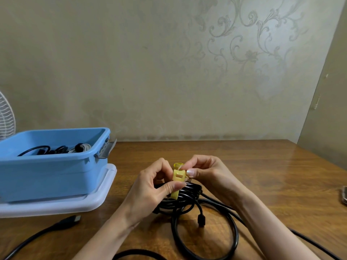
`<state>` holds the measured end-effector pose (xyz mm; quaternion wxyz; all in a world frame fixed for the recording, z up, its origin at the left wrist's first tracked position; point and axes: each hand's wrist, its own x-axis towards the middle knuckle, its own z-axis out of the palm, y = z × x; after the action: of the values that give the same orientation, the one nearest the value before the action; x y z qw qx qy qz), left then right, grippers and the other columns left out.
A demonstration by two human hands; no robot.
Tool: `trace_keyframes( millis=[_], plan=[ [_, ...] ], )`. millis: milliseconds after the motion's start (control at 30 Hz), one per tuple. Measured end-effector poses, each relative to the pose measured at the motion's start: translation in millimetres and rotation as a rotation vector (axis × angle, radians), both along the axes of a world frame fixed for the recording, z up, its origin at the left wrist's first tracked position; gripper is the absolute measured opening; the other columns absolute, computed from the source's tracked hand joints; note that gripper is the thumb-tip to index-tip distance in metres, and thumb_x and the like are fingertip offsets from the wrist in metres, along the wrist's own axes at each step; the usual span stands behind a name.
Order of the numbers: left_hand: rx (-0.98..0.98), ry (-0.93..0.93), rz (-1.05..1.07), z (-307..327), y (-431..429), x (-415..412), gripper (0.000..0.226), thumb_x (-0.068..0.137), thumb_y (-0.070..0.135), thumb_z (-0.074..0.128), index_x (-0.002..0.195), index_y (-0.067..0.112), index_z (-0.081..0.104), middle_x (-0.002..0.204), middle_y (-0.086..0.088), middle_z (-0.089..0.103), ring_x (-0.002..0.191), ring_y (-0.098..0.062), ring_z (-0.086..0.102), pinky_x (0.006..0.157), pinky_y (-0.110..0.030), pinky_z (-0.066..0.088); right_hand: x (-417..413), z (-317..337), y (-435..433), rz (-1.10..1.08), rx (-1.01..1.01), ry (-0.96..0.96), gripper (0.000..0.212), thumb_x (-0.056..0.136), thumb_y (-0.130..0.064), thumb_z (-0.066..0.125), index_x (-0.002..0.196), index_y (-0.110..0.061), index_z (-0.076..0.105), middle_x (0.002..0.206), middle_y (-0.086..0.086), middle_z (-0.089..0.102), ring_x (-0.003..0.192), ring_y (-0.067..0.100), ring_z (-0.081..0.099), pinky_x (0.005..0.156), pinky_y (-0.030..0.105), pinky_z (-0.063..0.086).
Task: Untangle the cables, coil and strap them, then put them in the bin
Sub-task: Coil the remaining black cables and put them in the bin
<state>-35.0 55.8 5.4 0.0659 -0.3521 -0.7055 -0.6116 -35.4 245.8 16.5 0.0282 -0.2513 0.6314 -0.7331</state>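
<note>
Two hands (150,186) (208,175), one yellow strap (178,177)

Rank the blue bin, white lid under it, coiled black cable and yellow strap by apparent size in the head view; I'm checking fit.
Largest to smallest:
1. white lid, partly hidden, unsure versus bin
2. blue bin
3. coiled black cable
4. yellow strap

Glossy wooden table (244,166), beige wall with scroll-patterned wallpaper (244,44), white fan grille (6,117) at left
</note>
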Motion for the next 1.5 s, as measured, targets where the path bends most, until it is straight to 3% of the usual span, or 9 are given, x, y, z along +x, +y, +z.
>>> trace_keyframes(
  millis=[100, 333, 500, 633, 767, 967, 1267, 1400, 1500],
  plan=[
    [0.017, -0.003, -0.024, 0.7, -0.6, -0.4, 0.040, 0.070, 0.039, 0.071, 0.074, 0.002, 0.055, 0.069, 0.005, 0.059, 0.065, -0.008, 0.056, 0.061, -0.019, 0.046, 1.3, 0.3, -0.8, 0.023, 0.021, 0.001, 0.013, 0.082, -0.006, 0.065, 0.075, -0.012, 0.074, 0.079, 0.004, 0.070, 0.078, 0.016, 0.066, 0.075, 0.026, 0.052],
    [-0.018, -0.037, -0.070, 3.1, 2.1, 1.8, 0.028, 0.074, 0.019, 0.075, 0.071, 0.001, 0.054, 0.070, 0.009, 0.061, 0.065, -0.004, 0.058, 0.061, -0.018, 0.047, -1.6, -1.5, -3.6, 0.066, 0.017, 0.024, 0.013, 0.078, -0.006, 0.066, 0.077, -0.018, 0.072, 0.076, 0.002, 0.066, 0.072, 0.013, 0.062, 0.072, 0.025, 0.050],
    [-0.056, 0.006, -0.063, 2.7, 1.2, 0.2, 0.039, 0.068, 0.029, 0.082, 0.068, 0.002, 0.054, 0.073, 0.009, 0.057, 0.071, -0.003, 0.058, 0.065, -0.019, 0.048, -6.1, -3.0, -6.4, 0.087, -0.111, -0.020, 0.029, 0.065, -0.020, 0.086, 0.084, -0.015, 0.065, 0.074, 0.003, 0.064, 0.067, 0.013, 0.061, 0.067, 0.022, 0.051],
    [-0.074, 0.023, -0.044, 2.4, 1.6, 0.2, 0.027, 0.067, 0.033, 0.078, 0.064, 0.016, 0.057, 0.073, 0.011, 0.058, 0.070, -0.003, 0.057, 0.065, -0.018, 0.046, -2.9, -2.4, -8.4, 0.074, -0.063, -0.022, 0.013, 0.075, -0.003, 0.068, 0.081, -0.013, 0.062, 0.075, 0.006, 0.063, 0.068, 0.015, 0.061, 0.066, 0.022, 0.051],
    [-0.077, 0.026, -0.060, 2.3, 2.6, 1.5, 0.027, 0.067, 0.034, 0.081, 0.067, 0.018, 0.059, 0.075, 0.011, 0.060, 0.071, -0.004, 0.058, 0.065, -0.018, 0.046, 0.7, 4.6, -4.8, 0.079, 0.009, -0.016, 0.018, 0.073, 0.005, 0.062, 0.080, -0.011, 0.059, 0.073, 0.005, 0.063, 0.067, 0.015, 0.061, 0.066, 0.023, 0.052],
    [-0.109, 0.036, -0.086, 4.3, 3.3, 3.3, 0.019, 0.068, 0.024, 0.078, 0.067, 0.015, 0.061, 0.078, 0.013, 0.062, 0.075, -0.001, 0.059, 0.069, -0.014, 0.045, 7.2, 15.9, 2.1, 0.070, 0.269, 0.102, 0.023, 0.073, 0.006, 0.064, 0.087, -0.010, 0.056, 0.075, 0.004, 0.062, 0.070, 0.011, 0.061, 0.066, 0.021, 0.051],
    [-0.143, -0.006, -0.130, 4.4, -7.3, -5.2, 0.018, 0.073, 0.034, 0.069, 0.067, 0.021, 0.059, 0.084, 0.003, 0.058, 0.087, -0.019, 0.057, 0.078, -0.026, 0.048, 15.1, 17.8, -2.9, 0.005, 0.204, 0.191, 0.024, 0.080, -0.001, 0.064, 0.101, -0.011, 0.060, 0.086, 0.005, 0.065, 0.080, 0.016, 0.062, 0.074, 0.026, 0.052],
    [-0.106, -0.110, -0.122, 7.1, -10.7, -6.7, 0.017, 0.077, 0.027, 0.070, 0.074, 0.016, 0.058, 0.082, 0.008, 0.058, 0.080, -0.011, 0.056, 0.070, -0.023, 0.046, 16.7, 17.3, -6.9, -0.006, 0.229, 0.249, 0.034, 0.077, -0.017, 0.071, 0.109, -0.009, 0.061, 0.097, 0.008, 0.065, 0.087, 0.020, 0.061, 0.078, 0.028, 0.050],
    [-0.020, -0.215, -0.033, 5.6, -8.6, -7.8, 0.029, 0.074, 0.027, 0.071, 0.094, 0.013, 0.055, 0.083, 0.002, 0.065, 0.077, -0.014, 0.063, 0.067, -0.026, 0.048, 15.9, 12.2, -14.4, -0.090, 0.318, 0.347, 0.037, 0.071, -0.021, 0.078, 0.104, -0.014, 0.062, 0.099, 0.003, 0.067, 0.092, 0.019, 0.064, 0.084, 0.033, 0.052]
  ],
)
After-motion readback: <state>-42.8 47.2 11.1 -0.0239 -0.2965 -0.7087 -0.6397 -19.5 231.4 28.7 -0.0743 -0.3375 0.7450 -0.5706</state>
